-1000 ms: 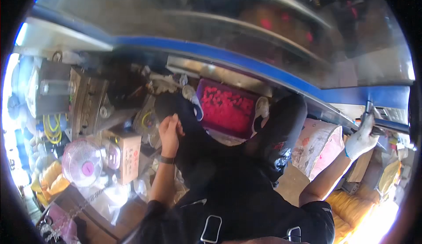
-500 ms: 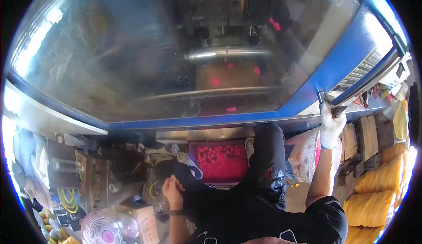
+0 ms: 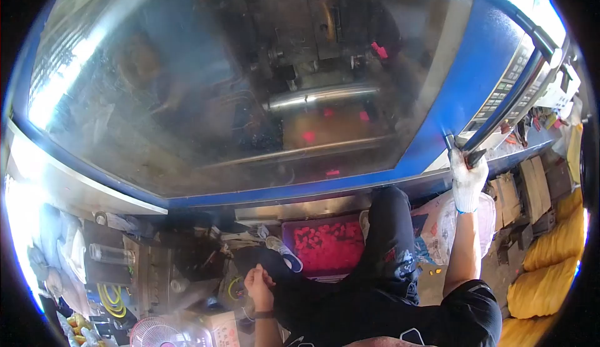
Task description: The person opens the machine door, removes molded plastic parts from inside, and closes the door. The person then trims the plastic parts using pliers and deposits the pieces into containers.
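Note:
My right hand (image 3: 469,181), in a white knit glove, is wrapped round the lower end of a long black handle (image 3: 500,119) at the right of a blue-framed machine door (image 3: 312,184). My left hand (image 3: 259,282) is bare and rests above my left thigh, its fingers curled into a loose fist with nothing visible in them. Behind the cloudy door window (image 3: 187,97) are a shiny metal bar (image 3: 325,96) and several bright pink pieces. Between my feet stands a purple bin (image 3: 287,237) holding many pink pieces (image 3: 328,250).
A button panel (image 3: 500,88) is set in the machine beside the handle. At the right lie a white sack (image 3: 440,228), cardboard pieces (image 3: 534,188) and yellow bundles (image 3: 544,284). A fan (image 3: 164,333), a carton (image 3: 224,329) and a coiled yellow hose (image 3: 111,300) are at the lower left.
The view has tilted and shifted slightly, so the bin and my legs appear lower and further right. My right hand stays on the handle, and my left hand stays curled by my thigh.

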Action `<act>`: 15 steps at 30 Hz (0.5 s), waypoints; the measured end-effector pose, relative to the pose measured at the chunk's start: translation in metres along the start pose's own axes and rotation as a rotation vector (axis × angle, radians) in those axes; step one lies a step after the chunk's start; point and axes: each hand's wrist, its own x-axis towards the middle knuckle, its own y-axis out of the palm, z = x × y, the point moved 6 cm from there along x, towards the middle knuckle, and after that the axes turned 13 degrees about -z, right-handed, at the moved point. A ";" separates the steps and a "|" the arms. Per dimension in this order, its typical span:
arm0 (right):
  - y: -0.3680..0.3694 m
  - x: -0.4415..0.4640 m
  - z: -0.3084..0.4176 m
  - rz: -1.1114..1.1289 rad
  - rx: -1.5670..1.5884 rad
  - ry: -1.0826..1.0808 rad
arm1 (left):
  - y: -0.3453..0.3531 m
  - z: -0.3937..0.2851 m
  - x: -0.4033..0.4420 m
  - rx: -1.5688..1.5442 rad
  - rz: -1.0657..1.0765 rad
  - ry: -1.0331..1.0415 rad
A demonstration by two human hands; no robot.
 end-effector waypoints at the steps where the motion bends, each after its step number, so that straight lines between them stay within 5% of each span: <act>1: -0.001 0.000 -0.002 0.001 -0.003 0.009 | 0.000 0.001 0.000 -0.006 0.002 -0.002; 15: 0.000 0.000 0.001 0.003 -0.016 0.010 | 0.000 0.001 -0.001 -0.011 0.013 0.011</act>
